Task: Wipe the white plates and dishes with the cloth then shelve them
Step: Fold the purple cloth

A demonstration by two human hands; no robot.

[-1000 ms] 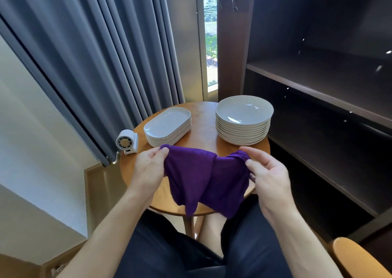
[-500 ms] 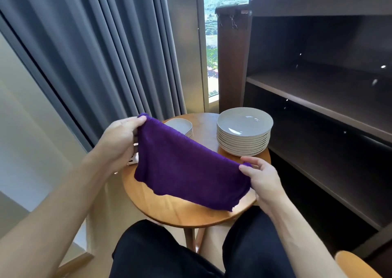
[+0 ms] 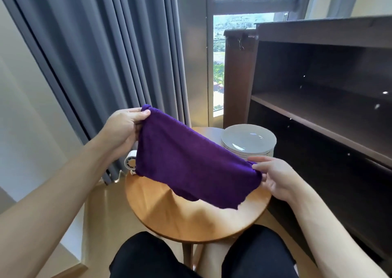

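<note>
Two hands hold the purple cloth (image 3: pixel 191 163) stretched between them above the table (image 3: pixel 191 220). On the left hand (image 3: pixel 125 127), the thumb and curled fingers (image 3: pixel 144 113) pinch the cloth's upper corner, raised near the grey curtain (image 3: pixel 106 54). On the right hand (image 3: pixel 275 178), thumb and fingertips pinch the lower corner, the remaining fingers loosely spread, just in front of the stack of white plates (image 3: pixel 248 139). The cloth slopes down from left to right, its bottom edge hanging free over the round wooden table. The plates sit at the table's far right side, beside the dark shelf unit (image 3: pixel 318 112). Partly hidden behind the cloth, a small white device (image 3: pixel 131 163) shows at the table's left edge.
</note>
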